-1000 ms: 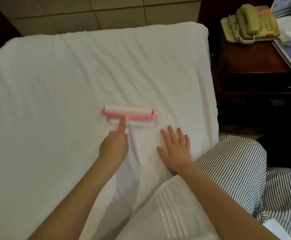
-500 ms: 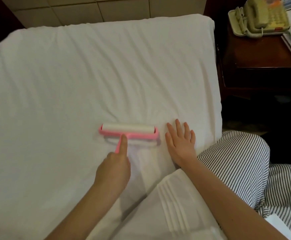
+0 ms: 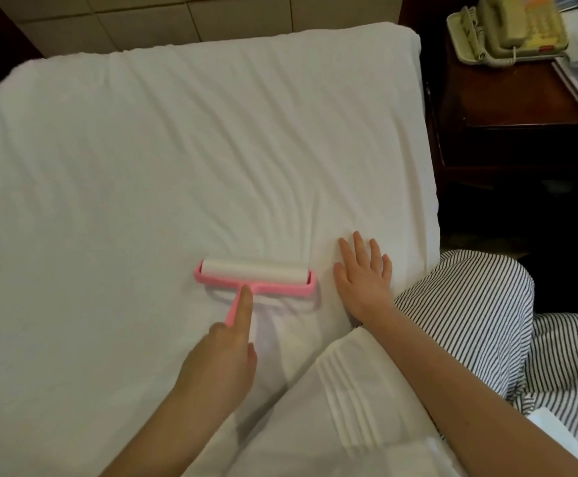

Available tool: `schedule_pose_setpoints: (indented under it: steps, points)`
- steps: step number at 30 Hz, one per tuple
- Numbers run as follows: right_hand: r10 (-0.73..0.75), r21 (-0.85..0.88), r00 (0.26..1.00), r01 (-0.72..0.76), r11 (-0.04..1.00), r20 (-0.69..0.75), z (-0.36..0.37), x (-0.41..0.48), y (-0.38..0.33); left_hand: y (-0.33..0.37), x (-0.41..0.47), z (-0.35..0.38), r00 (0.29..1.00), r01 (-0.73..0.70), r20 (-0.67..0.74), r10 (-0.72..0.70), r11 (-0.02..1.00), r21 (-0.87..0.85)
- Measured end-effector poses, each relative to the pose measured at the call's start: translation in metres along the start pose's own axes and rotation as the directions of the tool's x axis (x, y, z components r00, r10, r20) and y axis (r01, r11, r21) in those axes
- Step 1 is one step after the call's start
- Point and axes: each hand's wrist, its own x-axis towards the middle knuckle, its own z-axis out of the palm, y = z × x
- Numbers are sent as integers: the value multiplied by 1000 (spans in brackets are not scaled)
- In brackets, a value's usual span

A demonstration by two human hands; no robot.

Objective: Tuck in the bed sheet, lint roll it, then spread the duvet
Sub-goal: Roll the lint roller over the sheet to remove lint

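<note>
The pink plastic lint roller (image 3: 255,275) with a white drum rests on the wrinkled white bed sheet (image 3: 177,149), toward the bed's right side. The left hand (image 3: 219,356) grips its handle, fingers curled, forefinger straight along it. Just beside the roller, the right hand (image 3: 363,280) presses flat on the sheet, fingers straight and spread, near the folded white pleated duvet (image 3: 342,407).

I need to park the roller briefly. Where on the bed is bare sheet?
Bare sheet runs from the lint roller up to the bed's far edge, and across everything left of the left hand. Crowded: the near right side, where the right hand lies flat beside the roller, with the folded duvet and a striped trouser leg behind it.
</note>
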Motion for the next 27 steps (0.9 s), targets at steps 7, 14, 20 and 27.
schedule_pose_setpoints:
  steps: [7, 14, 20, 27]
  points:
    - [-55, 4, 998, 55, 998, 19, -2, -5, 1, 24, 106, -20, 981, -21, -192, -14, 984, -180]
    - [-73, -47, 997, 73, 996, -4, 2, -1, 3, 14, 132, -23, 908, -160, -401, -123, 782, -602]
    - [-253, -158, 966, 241, 958, -59, 16, 3, -22, -53, -1, -15, 901, -19, -406, -153, 921, -390]
    - [-326, -226, 945, 320, 920, 9, 36, 11, -47, -68, 57, 3, 951, 102, -266, -159, 971, -215]
